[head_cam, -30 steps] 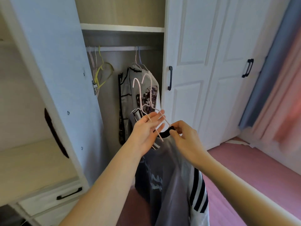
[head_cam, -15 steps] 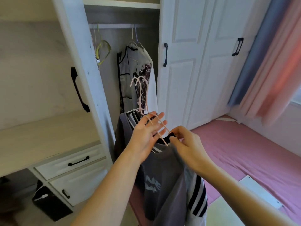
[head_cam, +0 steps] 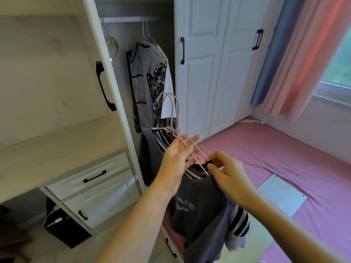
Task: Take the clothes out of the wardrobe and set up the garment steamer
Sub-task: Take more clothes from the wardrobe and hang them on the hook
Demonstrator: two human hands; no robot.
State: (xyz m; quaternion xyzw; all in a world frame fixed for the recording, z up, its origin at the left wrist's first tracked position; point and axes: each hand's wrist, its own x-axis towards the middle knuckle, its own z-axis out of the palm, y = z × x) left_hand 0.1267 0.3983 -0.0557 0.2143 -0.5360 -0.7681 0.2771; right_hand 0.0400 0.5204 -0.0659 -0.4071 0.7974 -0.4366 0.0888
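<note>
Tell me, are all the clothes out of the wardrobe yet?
Not all. Some are out: the left hand carries pink hangers with a dark shirt, and the right hand pinches its collar. A grey garment hangs on the wardrobe rail. No steamer is in view, so that step seems left.

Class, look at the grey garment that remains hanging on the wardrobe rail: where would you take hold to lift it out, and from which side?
Grip the hanger's hook neck, just above the grey garment's collar, coming from the open front of the wardrobe. The hook curls over the rail, so it probably has to be lifted up and off; pulling the cloth would likely only drag it.
</note>
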